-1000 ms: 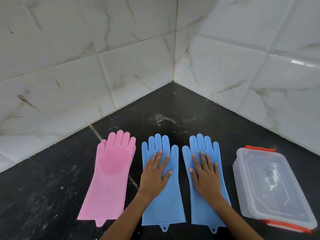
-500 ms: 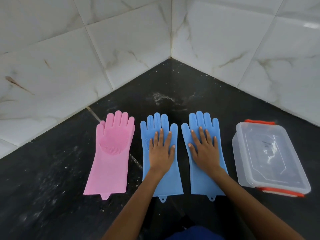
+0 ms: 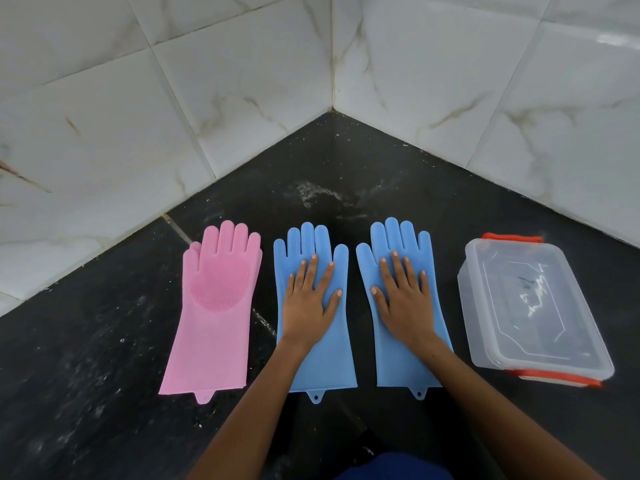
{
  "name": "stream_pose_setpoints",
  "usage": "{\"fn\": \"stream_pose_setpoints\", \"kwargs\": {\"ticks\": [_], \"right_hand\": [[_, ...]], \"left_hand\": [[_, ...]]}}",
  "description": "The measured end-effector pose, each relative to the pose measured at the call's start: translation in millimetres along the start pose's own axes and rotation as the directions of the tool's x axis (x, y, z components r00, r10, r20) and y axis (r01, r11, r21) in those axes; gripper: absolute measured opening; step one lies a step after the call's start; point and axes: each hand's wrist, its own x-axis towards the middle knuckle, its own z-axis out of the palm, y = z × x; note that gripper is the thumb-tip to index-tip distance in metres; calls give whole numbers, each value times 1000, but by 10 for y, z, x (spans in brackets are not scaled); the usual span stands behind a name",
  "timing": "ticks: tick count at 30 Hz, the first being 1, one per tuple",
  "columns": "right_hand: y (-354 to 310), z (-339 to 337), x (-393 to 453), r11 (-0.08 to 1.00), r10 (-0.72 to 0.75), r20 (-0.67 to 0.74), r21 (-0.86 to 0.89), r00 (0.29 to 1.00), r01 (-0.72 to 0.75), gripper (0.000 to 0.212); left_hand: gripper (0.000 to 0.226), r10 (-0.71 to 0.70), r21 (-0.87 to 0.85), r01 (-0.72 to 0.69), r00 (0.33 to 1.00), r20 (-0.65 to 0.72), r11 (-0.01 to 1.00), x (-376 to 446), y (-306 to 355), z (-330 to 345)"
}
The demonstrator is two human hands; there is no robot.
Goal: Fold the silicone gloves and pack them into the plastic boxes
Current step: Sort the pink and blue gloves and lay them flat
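Three silicone gloves lie flat in a row on the black floor, fingers pointing to the wall corner. A pink glove (image 3: 213, 317) with a bristled palm is on the left. My left hand (image 3: 309, 301) rests flat, fingers spread, on the middle blue glove (image 3: 323, 362). My right hand (image 3: 403, 299) rests flat in the same way on the right blue glove (image 3: 398, 365). Neither hand grips anything. A clear plastic box (image 3: 530, 310) with its lid on and orange clips stands to the right of the gloves.
White marble-pattern wall tiles (image 3: 242, 81) meet in a corner behind the gloves. The black floor (image 3: 86, 375) is speckled with white dust and has a pale smear near the corner. A bit of blue clothing (image 3: 394, 467) shows at the bottom edge.
The view has tilted down, so gloves and box sit higher in the frame. Both hands stay flat on the blue gloves, slightly nearer the fingers; nothing else has moved.
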Motion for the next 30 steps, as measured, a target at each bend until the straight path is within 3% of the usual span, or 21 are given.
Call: {"fn": "stream_pose_setpoints", "kwargs": {"ticks": [21, 27, 30], "right_hand": [[-55, -112, 6, 999, -7, 39, -37, 999, 8, 63], [-74, -136, -15, 1000, -8, 42, -21, 999, 9, 61], [-43, -138, -18, 1000, -18, 54, 0, 998, 18, 57]], "left_hand": [[55, -50, 96, 49, 999, 8, 994, 94, 29, 15], [53, -62, 98, 59, 998, 24, 993, 94, 77, -22], [49, -100, 10, 99, 994, 48, 995, 140, 151, -78]]}}
